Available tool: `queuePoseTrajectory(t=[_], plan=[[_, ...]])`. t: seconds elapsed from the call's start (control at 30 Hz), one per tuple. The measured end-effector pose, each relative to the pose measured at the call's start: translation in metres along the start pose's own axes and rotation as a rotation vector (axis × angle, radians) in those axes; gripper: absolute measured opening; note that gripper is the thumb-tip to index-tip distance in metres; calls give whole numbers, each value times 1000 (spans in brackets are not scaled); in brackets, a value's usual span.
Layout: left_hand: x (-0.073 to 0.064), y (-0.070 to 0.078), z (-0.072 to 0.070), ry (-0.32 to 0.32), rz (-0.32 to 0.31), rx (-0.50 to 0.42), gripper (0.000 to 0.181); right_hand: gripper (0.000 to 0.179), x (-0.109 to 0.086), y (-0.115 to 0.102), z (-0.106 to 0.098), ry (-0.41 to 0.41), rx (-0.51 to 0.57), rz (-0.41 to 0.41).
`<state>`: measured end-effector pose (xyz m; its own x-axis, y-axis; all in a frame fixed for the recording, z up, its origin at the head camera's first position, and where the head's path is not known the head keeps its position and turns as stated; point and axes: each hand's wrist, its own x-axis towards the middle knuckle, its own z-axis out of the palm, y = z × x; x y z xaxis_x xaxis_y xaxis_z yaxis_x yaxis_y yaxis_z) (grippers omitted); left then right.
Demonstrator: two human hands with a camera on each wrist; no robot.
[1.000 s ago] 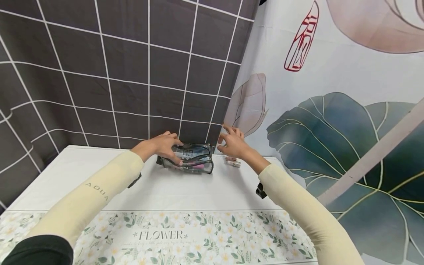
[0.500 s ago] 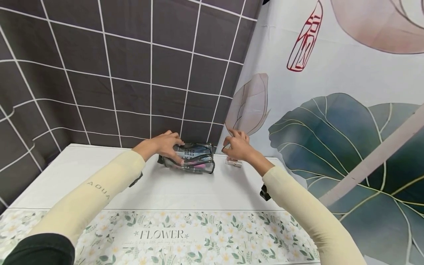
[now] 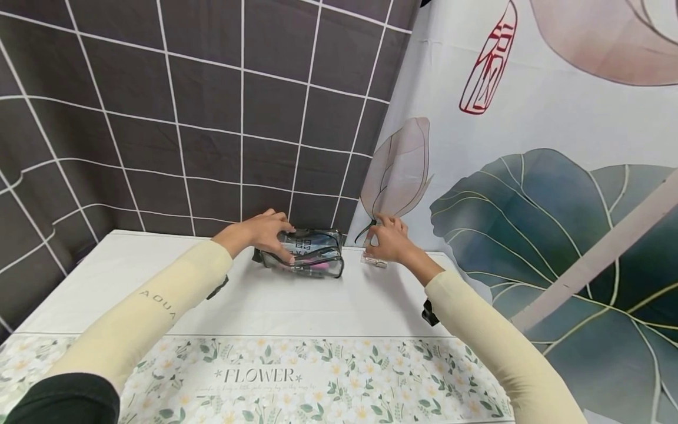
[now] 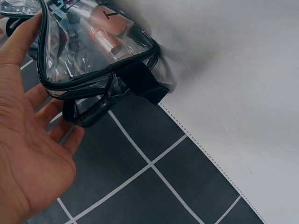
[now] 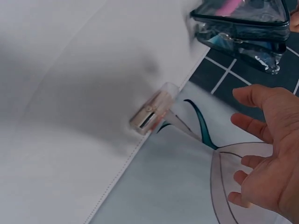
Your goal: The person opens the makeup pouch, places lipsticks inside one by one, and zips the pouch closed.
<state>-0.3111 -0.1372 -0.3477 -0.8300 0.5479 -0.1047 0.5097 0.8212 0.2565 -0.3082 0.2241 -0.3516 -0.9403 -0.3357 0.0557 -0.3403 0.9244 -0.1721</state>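
Note:
A clear cosmetic pouch with black trim (image 3: 318, 253) lies near the back of the white table, with pink and dark cosmetics showing through its plastic. My left hand (image 3: 263, 234) grips its left end, thumb on the front and fingers over the top. In the left wrist view, peach-coloured tubes (image 4: 110, 28) show inside the pouch. Right of the pouch, small lipstick-like tubes (image 3: 376, 262) lie by the table's back edge. My right hand (image 3: 390, 240) hovers over them, partly covering them. The right wrist view shows its fingers loosely bent, apart from the tubes (image 5: 152, 112), holding nothing.
The white table (image 3: 254, 312) ends at a dark wall cloth with white grid lines (image 3: 212, 147). A lotus-print cloth (image 3: 508, 235) hangs at the right. Along the front runs a floral strip (image 3: 296, 400) with the word FLOWER.
My right hand has moved right and slightly down, from beside the pouch to over the small tubes. The left hand keeps its grip on the pouch, which stays in place.

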Motion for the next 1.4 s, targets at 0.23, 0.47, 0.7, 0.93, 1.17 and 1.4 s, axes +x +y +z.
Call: queuePoseTrajectory(t=[0.23, 0.47, 0.7, 0.93, 1.17, 1.4], plan=[[0, -1, 0, 3, 0, -3, 93, 37, -1, 8, 10, -12, -50, 31], [-1, -1, 0, -3, -10, -1, 92, 41, -4, 16, 21, -40, -59, 60], [-2, -2, 2, 5, -2, -5, 94, 30, -6, 26, 31, -69, -69, 71], [-2, -3, 5, 27, 10, 16, 95, 31, -8, 30, 36, -86, -80, 96], [-2, -1, 5, 35, 17, 18, 95, 39, -8, 31, 40, -110, -94, 118], [-2, -1, 6, 25, 5, 10, 95, 35, -8, 32, 46, -109, -107, 116]])
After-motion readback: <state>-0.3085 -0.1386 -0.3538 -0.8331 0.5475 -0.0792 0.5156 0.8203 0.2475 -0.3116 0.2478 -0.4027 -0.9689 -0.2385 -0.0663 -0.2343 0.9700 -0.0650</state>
